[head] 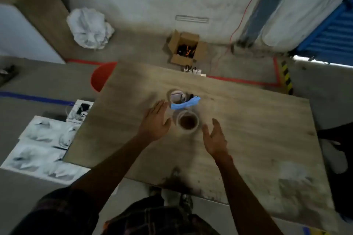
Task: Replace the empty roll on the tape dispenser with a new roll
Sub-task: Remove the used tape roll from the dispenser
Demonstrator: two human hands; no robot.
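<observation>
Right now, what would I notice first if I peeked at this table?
Two bare hands, the left hand and right hand, open on either side of a clear tape roll mid-table. Just behind it lies a blue tape dispenser.

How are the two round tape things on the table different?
The near roll lies flat alone between the two open hands, left hand and right hand; the far roll sits against the blue dispenser. The near roll looks wider, with a thick clear ring and a dark brown middle; the far roll looks smaller, thin and whitish. Both are round rings with a hole, resting on the wooden table, and neither is held.
</observation>
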